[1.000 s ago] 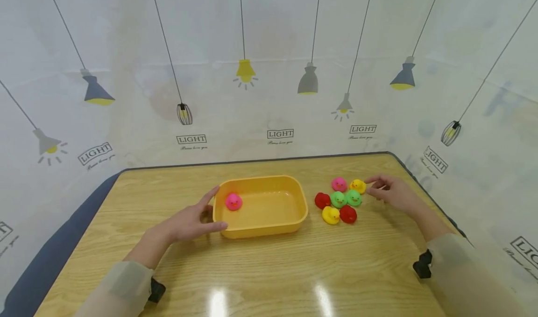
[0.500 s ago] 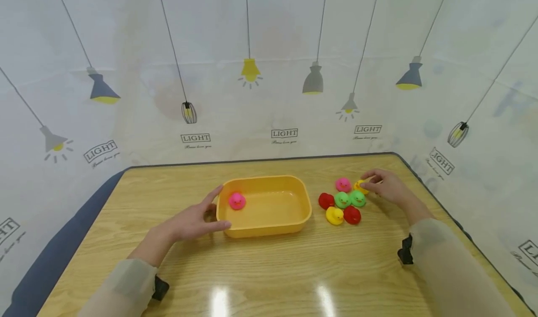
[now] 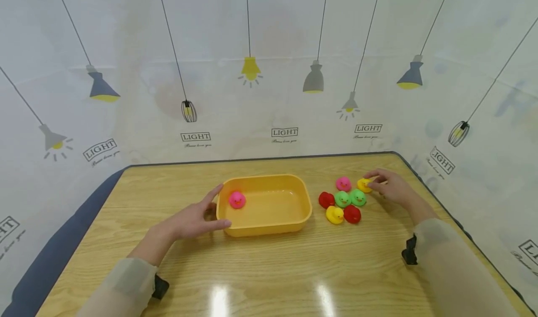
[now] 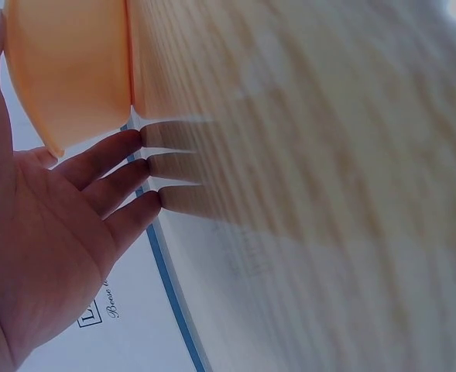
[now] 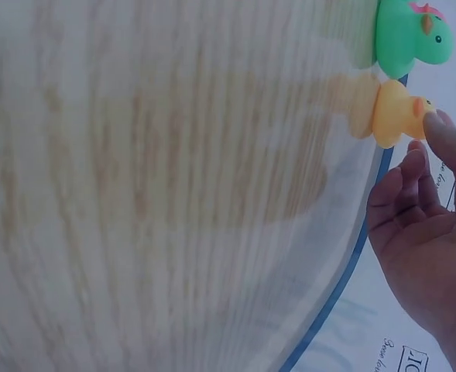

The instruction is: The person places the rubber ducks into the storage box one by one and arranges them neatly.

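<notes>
In the head view, my left hand (image 3: 190, 221) spans the left end of a yellow plastic tub (image 3: 266, 230), thumb at the near rim and a finger at the far rim. The left wrist view shows its other fingers (image 4: 104, 159) extended to the tabletop beside the tub. A pink rubber duck (image 3: 237, 200) sits inside the tub. My right hand (image 3: 392, 189) pinches the head of a yellow rubber duck (image 3: 361, 184) between thumb and forefinger. That duck (image 5: 392, 115) stays at the tabletop in the right wrist view, near a green duck (image 5: 398, 39).
Left of the right hand lie more rubber ducks: a pink one (image 3: 343, 184), red ones (image 3: 326, 200) (image 3: 352, 214), green ones (image 3: 342, 199) (image 3: 358, 197) and another yellow one (image 3: 335, 215). A lamp-printed cloth (image 3: 235, 116) hangs behind the wooden table (image 3: 260, 275).
My right hand has come leftward onto the far yellow duck, and that duck has shifted slightly right. My left hand keeps its place at the tub. The head view has shifted a little.
</notes>
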`<state>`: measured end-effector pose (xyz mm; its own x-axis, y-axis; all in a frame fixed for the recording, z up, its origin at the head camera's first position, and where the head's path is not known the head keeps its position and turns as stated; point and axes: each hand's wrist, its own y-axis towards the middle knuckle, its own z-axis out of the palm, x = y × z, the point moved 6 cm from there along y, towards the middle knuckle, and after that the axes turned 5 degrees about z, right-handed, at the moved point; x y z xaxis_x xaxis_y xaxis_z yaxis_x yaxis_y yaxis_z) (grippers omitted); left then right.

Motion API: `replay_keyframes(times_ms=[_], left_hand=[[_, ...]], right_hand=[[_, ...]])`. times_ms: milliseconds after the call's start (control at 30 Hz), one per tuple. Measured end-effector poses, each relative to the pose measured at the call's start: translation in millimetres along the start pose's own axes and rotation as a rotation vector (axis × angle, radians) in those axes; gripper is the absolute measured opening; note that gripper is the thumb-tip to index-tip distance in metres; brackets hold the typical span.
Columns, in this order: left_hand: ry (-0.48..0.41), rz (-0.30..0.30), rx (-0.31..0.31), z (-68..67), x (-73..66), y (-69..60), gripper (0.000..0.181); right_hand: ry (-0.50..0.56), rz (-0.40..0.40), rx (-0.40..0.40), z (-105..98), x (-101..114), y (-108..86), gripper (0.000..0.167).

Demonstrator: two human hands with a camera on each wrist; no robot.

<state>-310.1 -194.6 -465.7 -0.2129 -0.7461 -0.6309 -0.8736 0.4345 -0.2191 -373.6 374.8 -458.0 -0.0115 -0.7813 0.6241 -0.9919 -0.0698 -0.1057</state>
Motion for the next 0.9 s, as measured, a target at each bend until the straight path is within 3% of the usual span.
replay_keyframes(times_ms=[233, 433, 667, 900], left_hand=[[-0.006, -0.008, -0.001, -1.0, -0.6, -0.7, 0.114], [-0.002, -0.008, -0.002, -0.7, -1.8, -1.2, 0.114], [-0.015, -0.002, -0.001, -0.3, -1.0, 0.1, 0.114], [-0.008, 0.004, -0.001, -0.1, -1.6, -0.8, 0.115]], right_hand=[[0.035, 0.079, 0.023, -0.8, -5.3, -2.3, 0.063], [0.025, 0.096, 0.029, 1.4, -9.1, -0.8, 0.061], [0.014, 0.097, 0.001, 0.8, -11.3, 0.3, 0.060], [-0.007, 0.014, -0.059, -5.8, 1.5, -1.7, 0.058]])
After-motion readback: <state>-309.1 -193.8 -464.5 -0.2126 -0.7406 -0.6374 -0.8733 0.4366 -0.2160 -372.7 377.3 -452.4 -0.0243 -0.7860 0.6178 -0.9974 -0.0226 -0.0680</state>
